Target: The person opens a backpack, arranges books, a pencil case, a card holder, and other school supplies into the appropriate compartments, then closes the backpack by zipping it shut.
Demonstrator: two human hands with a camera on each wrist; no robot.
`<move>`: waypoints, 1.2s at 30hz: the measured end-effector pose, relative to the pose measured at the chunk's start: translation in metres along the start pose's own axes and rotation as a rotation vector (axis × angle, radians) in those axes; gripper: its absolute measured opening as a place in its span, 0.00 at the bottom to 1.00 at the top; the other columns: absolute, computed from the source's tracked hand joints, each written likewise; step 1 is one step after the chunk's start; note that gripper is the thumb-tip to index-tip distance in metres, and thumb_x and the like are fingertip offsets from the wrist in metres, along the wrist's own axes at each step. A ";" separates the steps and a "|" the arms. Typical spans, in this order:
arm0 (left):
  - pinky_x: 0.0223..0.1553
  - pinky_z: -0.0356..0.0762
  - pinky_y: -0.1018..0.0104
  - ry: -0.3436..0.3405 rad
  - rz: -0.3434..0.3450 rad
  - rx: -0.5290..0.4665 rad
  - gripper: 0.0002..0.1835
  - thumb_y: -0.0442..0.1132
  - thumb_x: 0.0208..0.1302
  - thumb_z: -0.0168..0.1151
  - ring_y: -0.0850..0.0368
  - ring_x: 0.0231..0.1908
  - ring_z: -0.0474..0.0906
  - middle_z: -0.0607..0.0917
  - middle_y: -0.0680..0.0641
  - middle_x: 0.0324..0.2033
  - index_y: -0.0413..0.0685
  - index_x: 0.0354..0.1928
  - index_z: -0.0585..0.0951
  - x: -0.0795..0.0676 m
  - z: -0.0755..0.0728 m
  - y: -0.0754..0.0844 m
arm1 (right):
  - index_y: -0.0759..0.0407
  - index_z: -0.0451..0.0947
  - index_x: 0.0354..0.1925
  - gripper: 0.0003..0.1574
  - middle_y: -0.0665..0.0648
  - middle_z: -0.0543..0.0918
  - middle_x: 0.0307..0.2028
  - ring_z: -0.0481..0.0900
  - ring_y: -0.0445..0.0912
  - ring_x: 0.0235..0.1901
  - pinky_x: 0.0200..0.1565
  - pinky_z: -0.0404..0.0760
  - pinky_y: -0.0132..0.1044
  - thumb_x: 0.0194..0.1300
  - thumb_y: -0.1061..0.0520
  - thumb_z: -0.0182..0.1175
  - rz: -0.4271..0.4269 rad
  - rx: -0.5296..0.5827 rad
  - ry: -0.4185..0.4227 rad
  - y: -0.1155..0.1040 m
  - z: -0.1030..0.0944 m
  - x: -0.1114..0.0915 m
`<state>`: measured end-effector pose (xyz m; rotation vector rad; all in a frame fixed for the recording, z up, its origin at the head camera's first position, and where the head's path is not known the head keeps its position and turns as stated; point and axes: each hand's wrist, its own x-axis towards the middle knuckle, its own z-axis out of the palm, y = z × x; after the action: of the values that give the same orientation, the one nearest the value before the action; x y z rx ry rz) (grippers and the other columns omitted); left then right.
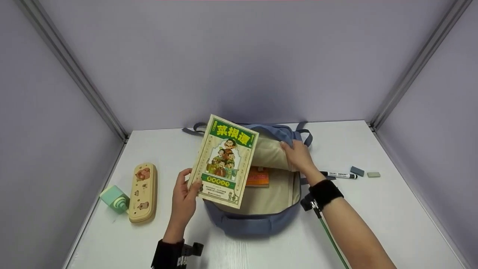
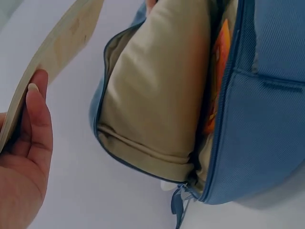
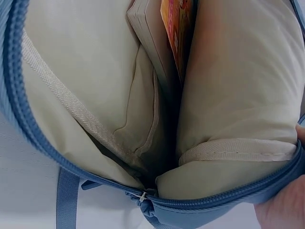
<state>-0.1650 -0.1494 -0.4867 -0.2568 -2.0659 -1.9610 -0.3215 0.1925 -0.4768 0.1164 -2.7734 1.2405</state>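
Book (image 1: 224, 161): large yellow title 菜根谭 on green; smaller lines unclear. Marker (image 1: 340, 175): print unreadable.

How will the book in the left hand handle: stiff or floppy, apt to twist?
Probably fairly stiff: in the head view the book shows no obvious sag. It may twist, since the left hand grips it near one lower corner. Rolling seems unlikely, given its flat, rectangular shape.

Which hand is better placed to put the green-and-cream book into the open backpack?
Probably the left: the left hand grips the book near the open backpack, while the right hand is occupied holding the backpack's edge.
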 end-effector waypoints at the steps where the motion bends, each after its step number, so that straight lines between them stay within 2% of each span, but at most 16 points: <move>1: 0.34 0.75 0.66 0.003 -0.001 -0.001 0.20 0.36 0.76 0.50 0.56 0.34 0.78 0.82 0.36 0.38 0.34 0.64 0.64 -0.001 0.001 0.001 | 0.55 0.64 0.23 0.24 0.53 0.65 0.21 0.68 0.50 0.25 0.30 0.66 0.42 0.73 0.46 0.54 -0.020 -0.003 -0.007 -0.004 0.000 0.006; 6: 0.34 0.79 0.65 0.049 0.013 -0.009 0.20 0.36 0.76 0.51 0.54 0.36 0.82 0.83 0.35 0.40 0.34 0.63 0.65 -0.002 0.005 0.004 | 0.54 0.63 0.21 0.25 0.52 0.63 0.20 0.66 0.49 0.23 0.28 0.65 0.41 0.73 0.46 0.55 -0.114 -0.006 -0.040 -0.031 -0.002 0.036; 12: 0.27 0.78 0.64 0.041 -0.034 0.028 0.18 0.33 0.75 0.51 0.55 0.31 0.82 0.83 0.37 0.37 0.35 0.63 0.67 -0.002 0.005 -0.002 | 0.54 0.60 0.21 0.27 0.51 0.62 0.18 0.62 0.46 0.19 0.26 0.64 0.40 0.73 0.45 0.54 -0.112 0.034 -0.067 -0.030 -0.002 0.036; 18: 0.28 0.77 0.65 0.000 -0.075 0.076 0.18 0.28 0.74 0.50 0.54 0.31 0.81 0.83 0.36 0.36 0.32 0.62 0.68 -0.001 0.004 -0.010 | 0.55 0.60 0.21 0.27 0.50 0.61 0.18 0.62 0.45 0.19 0.26 0.63 0.39 0.74 0.45 0.54 -0.117 0.030 -0.067 -0.030 -0.001 0.036; 23: 0.24 0.77 0.63 -0.026 -0.128 0.098 0.19 0.34 0.75 0.51 0.55 0.30 0.81 0.84 0.39 0.36 0.35 0.64 0.68 -0.003 0.004 -0.017 | 0.55 0.60 0.22 0.26 0.51 0.61 0.19 0.62 0.46 0.20 0.27 0.63 0.40 0.73 0.46 0.54 -0.124 0.033 -0.062 -0.031 -0.002 0.036; 30: 0.15 0.73 0.66 -0.065 -0.208 0.033 0.18 0.36 0.74 0.52 0.53 0.20 0.79 0.84 0.38 0.29 0.36 0.62 0.70 -0.007 0.004 -0.017 | 0.55 0.62 0.21 0.25 0.51 0.63 0.19 0.64 0.47 0.21 0.28 0.64 0.40 0.73 0.46 0.55 -0.140 0.026 -0.051 -0.029 -0.001 0.036; 36: 0.15 0.73 0.63 -0.132 -0.314 0.020 0.19 0.34 0.73 0.52 0.52 0.19 0.80 0.85 0.38 0.29 0.33 0.62 0.69 -0.007 0.003 -0.015 | 0.55 0.64 0.22 0.24 0.52 0.64 0.20 0.66 0.49 0.23 0.29 0.65 0.41 0.73 0.47 0.56 -0.142 0.013 -0.044 -0.029 -0.001 0.036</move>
<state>-0.1631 -0.1471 -0.5038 -0.0605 -2.3285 -2.1490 -0.3542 0.1732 -0.4501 0.3387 -2.7387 1.2347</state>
